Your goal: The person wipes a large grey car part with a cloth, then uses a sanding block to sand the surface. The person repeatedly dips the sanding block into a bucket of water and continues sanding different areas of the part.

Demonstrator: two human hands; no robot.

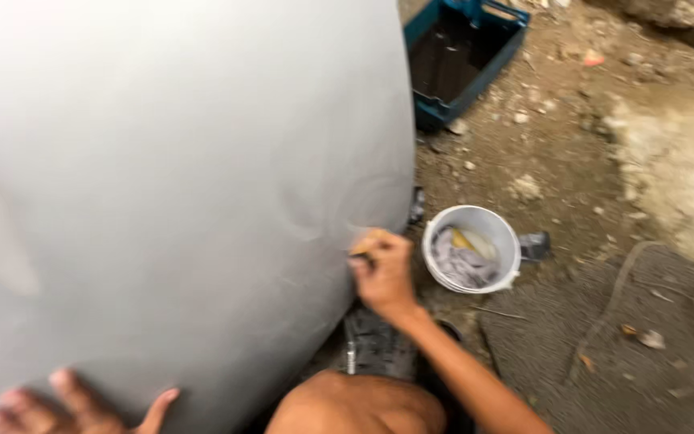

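My right hand [383,273] pinches a yellowish scrap [365,243] against the grey panel [178,177]; my left hand [74,406] lies flat, fingers spread. A white bucket [471,247] sits beside, blue case [463,56] beyond.

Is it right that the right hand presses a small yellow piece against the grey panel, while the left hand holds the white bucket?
Not quite. In the head view the left hand lies flat on the grey panel; the white bucket stands on the ground, untouched. The right hand does press a small yellow piece against the panel.
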